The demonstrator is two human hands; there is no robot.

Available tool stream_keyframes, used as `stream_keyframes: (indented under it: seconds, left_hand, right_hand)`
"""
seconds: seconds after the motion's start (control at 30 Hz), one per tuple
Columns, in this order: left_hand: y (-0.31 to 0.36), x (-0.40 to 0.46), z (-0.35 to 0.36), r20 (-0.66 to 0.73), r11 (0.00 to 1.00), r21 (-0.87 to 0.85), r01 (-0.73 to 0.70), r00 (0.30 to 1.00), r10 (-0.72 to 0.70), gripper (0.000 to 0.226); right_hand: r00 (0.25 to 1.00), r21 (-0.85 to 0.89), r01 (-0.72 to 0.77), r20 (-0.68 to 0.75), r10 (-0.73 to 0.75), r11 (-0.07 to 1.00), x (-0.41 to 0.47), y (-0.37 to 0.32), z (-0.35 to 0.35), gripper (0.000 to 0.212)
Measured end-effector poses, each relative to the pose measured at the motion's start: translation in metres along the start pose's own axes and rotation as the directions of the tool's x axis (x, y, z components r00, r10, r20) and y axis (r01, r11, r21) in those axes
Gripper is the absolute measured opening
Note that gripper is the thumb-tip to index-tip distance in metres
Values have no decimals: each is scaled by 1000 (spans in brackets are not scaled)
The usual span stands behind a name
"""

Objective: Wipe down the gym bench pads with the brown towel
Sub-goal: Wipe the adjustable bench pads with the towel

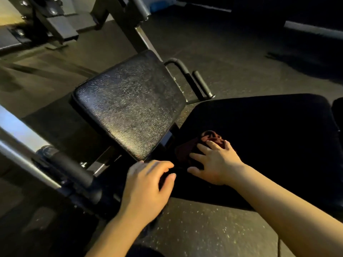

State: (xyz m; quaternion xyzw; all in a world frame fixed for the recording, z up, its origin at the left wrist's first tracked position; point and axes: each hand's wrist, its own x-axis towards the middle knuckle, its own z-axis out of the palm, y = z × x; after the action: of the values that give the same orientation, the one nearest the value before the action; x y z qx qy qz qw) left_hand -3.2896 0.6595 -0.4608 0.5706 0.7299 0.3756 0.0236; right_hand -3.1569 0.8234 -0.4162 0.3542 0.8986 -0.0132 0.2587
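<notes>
Your right hand (216, 160) already lies flat on the brown towel (202, 143), fingers spread and straight, pressing the bunched cloth onto the dark pad (269, 145) on the right. Only part of the towel shows: a reddish-brown lump past your fingertips and a darker fold under the palm. Your left hand (146, 184) sits just beside it, fingers loosely bent over the near corner of that same pad; whether it grips the edge or merely rests there cannot be told in this light. The 2 hands are close together but not touching.

What matters for the next stroke is direction. The towel lies at the pad's left end, so nearly all of the unwiped surface runs away to your right and forward. The right hand is the one on the cloth, so it should likely lead. The tilted textured pad (130, 106) rises to the upper left, nearer your left hand, with a gap between the 2 pads.
</notes>
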Motion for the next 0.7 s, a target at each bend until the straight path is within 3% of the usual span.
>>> stream_keyframes:
  seconds: [0.17,0.3,0.47,0.7]
  left_hand:
    - [52,16,32,38,994,-78,-80,996,83,31]
    - [78,43,41,92,988,-144,63,994,-50,25]
    - [133,66,37,229,981,-143,132,969,-97,21]
    - [223,67,-36,412,927,-92,364,862,-297,19]
  right_hand:
    - [989,70,-130,-63,134,989,-8,58,-15,54]
    - [972,137,-204,-93,218,969,-25,107,-24,48]
    - [943,252,-225,-188,275,941,-61,130,-18,38]
    - [953,265,-232,-131,273,936,-148,159,-28,44]
